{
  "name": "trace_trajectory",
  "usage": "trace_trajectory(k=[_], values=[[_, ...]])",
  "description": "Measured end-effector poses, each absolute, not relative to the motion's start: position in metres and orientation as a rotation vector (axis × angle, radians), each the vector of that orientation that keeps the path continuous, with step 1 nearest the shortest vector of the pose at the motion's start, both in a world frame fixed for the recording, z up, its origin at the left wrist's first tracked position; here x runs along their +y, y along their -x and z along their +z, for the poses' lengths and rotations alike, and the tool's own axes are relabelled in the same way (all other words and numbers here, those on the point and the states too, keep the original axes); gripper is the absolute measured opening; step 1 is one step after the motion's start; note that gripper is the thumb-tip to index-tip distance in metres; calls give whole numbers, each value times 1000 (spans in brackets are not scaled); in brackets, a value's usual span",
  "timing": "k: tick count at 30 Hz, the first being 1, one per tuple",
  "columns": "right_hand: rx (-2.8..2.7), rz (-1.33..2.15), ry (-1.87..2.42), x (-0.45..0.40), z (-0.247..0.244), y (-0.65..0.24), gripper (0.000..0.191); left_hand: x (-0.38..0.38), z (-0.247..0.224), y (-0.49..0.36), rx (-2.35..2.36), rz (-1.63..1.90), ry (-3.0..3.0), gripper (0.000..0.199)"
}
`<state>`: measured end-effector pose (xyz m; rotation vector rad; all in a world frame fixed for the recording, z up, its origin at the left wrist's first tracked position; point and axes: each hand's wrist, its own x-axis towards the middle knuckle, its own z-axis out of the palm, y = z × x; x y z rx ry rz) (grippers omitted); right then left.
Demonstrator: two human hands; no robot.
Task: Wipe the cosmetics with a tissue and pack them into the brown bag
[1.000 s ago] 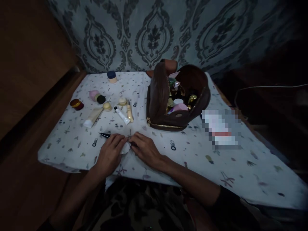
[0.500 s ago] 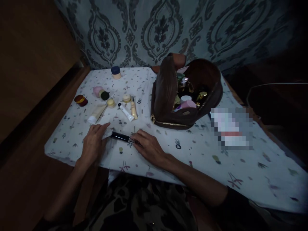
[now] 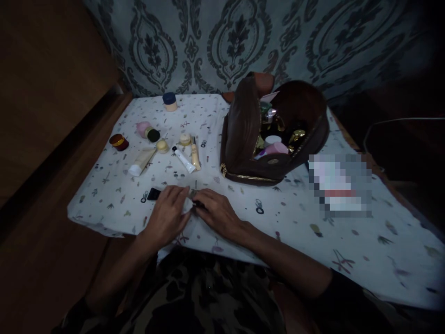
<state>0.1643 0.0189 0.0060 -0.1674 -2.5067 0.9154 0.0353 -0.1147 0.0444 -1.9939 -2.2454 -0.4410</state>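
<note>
My left hand (image 3: 168, 213) is closed over a slim black tube (image 3: 153, 194), and only its dark end sticks out to the left. Close beside it, my right hand (image 3: 217, 211) pinches the other end, where a small dark piece shows between the fingers. The middle of the tube is hidden under the hands. Both hands rest low over the white printed cloth (image 3: 299, 260). Beyond them lie a white-capped cream tube (image 3: 142, 162), a white tube with a black cap (image 3: 183, 160) and a thin yellowish tube (image 3: 195, 157).
An open brown leather bag (image 3: 243, 134) holding cosmetics stands at back centre. Small yellow jars (image 3: 162, 147), a dark red jar (image 3: 119, 142), a pink bottle (image 3: 144, 130) and a blue-lidded jar (image 3: 170, 102) stand at left. Something blurred out (image 3: 340, 183) lies at right.
My left hand has moved right and closed over the black tube, covering most of it. The right hand stays at the tube's other end. The view has shifted slightly.
</note>
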Motion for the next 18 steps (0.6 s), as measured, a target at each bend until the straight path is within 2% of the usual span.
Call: trace_trajectory(k=[2,4,8,12,18], values=[[-2517,931,167,19,6,-164,28,-113,40,-46,-2209,-407,2008,46],[-2524,930,175,20,6,-164,29,-112,37,-49,-2183,-329,1989,40],[-2550,892,200,19,9,-164,10,-114,33,-31,-2174,-246,1935,28],[-2542,882,194,19,10,-164,1,-122,31,-4,-2202,-331,1867,28],[-2565,915,225,19,15,-167,10,-135,25,16,-2330,-554,1742,34]])
